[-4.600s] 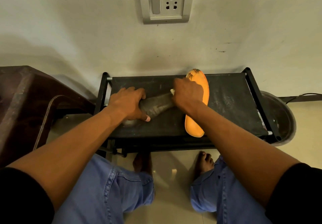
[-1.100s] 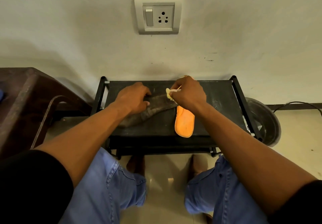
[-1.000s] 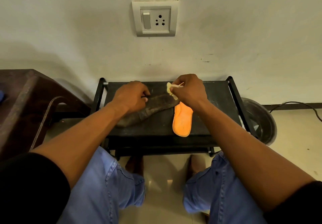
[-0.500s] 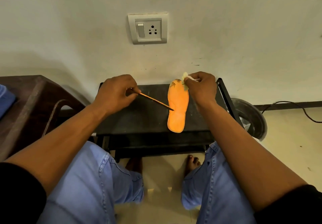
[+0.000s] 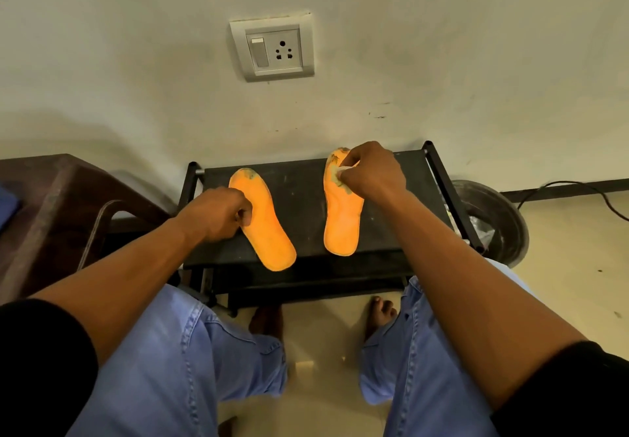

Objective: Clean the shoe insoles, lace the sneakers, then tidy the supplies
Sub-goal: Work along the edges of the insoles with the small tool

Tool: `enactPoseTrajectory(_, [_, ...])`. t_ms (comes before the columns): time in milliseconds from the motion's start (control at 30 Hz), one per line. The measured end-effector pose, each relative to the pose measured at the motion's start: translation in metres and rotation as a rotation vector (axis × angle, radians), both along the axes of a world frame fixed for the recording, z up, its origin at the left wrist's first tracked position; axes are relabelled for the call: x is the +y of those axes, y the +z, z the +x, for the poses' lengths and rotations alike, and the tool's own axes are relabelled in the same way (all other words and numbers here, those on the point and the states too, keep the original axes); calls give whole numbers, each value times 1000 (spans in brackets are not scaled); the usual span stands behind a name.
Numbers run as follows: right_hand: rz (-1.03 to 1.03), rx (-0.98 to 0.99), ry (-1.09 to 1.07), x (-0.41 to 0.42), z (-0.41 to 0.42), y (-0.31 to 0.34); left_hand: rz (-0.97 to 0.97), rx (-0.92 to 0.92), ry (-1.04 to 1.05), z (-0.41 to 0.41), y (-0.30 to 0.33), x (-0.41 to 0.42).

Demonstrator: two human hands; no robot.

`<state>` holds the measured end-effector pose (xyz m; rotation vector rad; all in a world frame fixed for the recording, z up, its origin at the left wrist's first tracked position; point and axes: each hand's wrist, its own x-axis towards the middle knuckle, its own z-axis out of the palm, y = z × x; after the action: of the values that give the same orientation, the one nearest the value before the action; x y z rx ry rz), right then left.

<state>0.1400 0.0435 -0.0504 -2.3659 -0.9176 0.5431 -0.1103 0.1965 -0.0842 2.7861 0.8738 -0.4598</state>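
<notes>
Nearest, the person's knees in blue jeans [image 5: 190, 368] frame the low black rack [image 5: 299, 178] on which both orange insoles lie face up, well apart from each other. Next comes the left hand [image 5: 218, 213], fingers curled, resting at the inner edge of the left insole [image 5: 263, 218]; whether it pinches the edge or merely sits against it cannot be told. Farther back, the right hand [image 5: 372, 172] grips a small pale wad, seemingly a cleaning swab or cloth [image 5: 340, 174], and presses it to the forefoot of the right insole [image 5: 340, 205], where grey grime shows (the left insole's toe carries a similar dark patch).

To do this wiping well, I judge short strokes over the grimy toe area are best, with enough downward pressure to keep the insole from sliding on the rack. The left hand would probably serve better pinning the insole being scrubbed. Beyond the rack, a dark round basin [image 5: 493, 222] sits to the right, against the wall under a switch socket [image 5: 272, 50].
</notes>
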Motion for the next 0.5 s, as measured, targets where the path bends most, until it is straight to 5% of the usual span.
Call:
enactPoseTrajectory(167, [-33, -6, -52, 7, 9, -3, 136, -84, 44, 37, 9, -25])
enactPoseTrajectory(333, [-17, -32, -109, 14, 18, -7, -10, -322, 237, 99, 13, -74])
enactPoseTrajectory(500, [10, -20, -175, 12, 36, -7, 80, -225, 343, 144, -19, -120])
